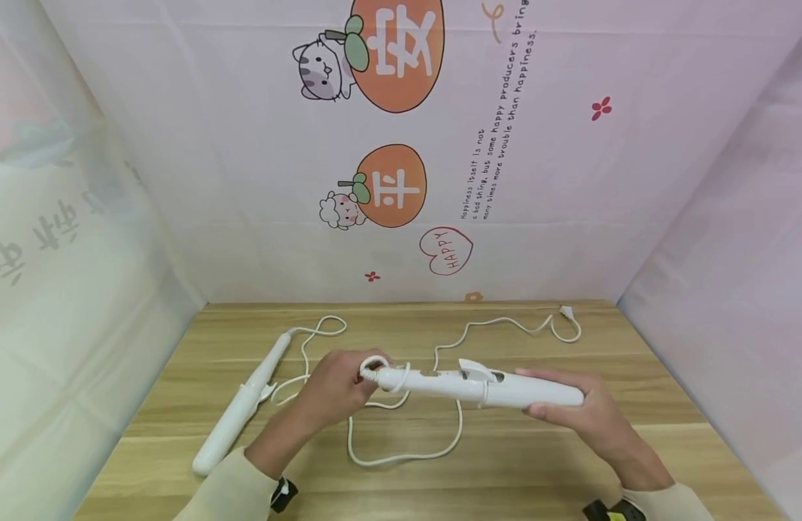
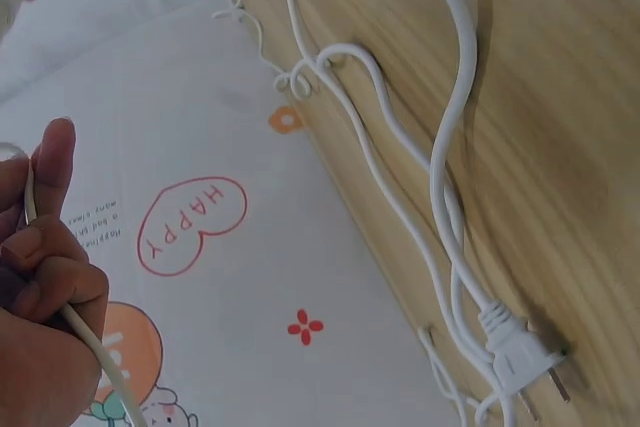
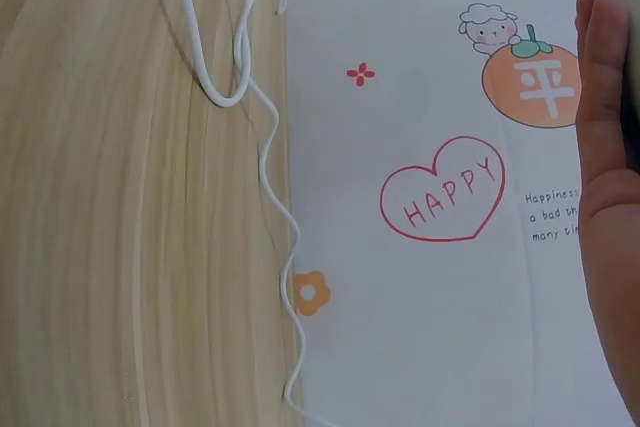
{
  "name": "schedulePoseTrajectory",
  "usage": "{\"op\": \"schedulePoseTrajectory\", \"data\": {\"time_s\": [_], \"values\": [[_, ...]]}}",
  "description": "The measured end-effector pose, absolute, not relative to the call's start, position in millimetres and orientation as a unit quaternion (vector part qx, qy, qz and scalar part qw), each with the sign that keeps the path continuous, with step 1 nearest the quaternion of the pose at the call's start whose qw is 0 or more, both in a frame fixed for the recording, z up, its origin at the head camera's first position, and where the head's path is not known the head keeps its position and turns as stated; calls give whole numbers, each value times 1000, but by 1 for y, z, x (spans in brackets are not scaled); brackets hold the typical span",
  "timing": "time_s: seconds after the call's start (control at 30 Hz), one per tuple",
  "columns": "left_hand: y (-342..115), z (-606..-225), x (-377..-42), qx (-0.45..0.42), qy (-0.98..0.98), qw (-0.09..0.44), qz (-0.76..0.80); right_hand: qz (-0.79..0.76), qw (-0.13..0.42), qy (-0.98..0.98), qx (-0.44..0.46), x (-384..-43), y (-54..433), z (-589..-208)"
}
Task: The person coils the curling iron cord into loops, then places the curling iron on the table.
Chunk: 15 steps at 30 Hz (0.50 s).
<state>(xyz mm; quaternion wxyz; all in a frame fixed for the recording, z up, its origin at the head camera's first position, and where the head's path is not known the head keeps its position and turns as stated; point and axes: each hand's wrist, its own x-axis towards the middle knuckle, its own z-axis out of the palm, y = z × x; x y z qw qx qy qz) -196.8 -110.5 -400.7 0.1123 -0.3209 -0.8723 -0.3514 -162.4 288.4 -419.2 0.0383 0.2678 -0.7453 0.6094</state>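
Observation:
In the head view a white curling iron (image 1: 433, 383) is held nearly level above the table, its clip lever (image 1: 476, 370) facing up. My right hand (image 1: 586, 409) grips its thick end, thumb and fingers on opposite sides. At the thin end, my left hand (image 1: 340, 383) holds the white cord (image 1: 374, 362), which loops up there. The left wrist view shows that hand's fingers (image 2: 65, 277) curled round the cord. Only the edge of the right hand (image 3: 610, 147) shows in the right wrist view, against the white body.
A second white curling iron (image 1: 234, 416) lies on the wooden table (image 1: 531, 470) at the left. Loose cords trail over the middle. One plug (image 1: 566, 312) lies at the back right; a two-pin plug (image 2: 525, 357) shows in the left wrist view. Printed cloth (image 1: 537, 181) walls the back and sides.

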Motion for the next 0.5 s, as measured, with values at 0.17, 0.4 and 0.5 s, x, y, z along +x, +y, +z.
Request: {"op": "schedulePoseTrajectory", "data": {"time_s": [0.17,0.4,0.5], "values": [[-104,-402,-189,-327,-872,117,-346,582,68,-782,211,-164,284,-412],[-99,-405,-182,-359,-874,179,-273,518,86,-835,165,-167,281,-413],[-99,-404,-179,-357,-877,180,-267,506,89,-843,157,-169,281,-415]]}}
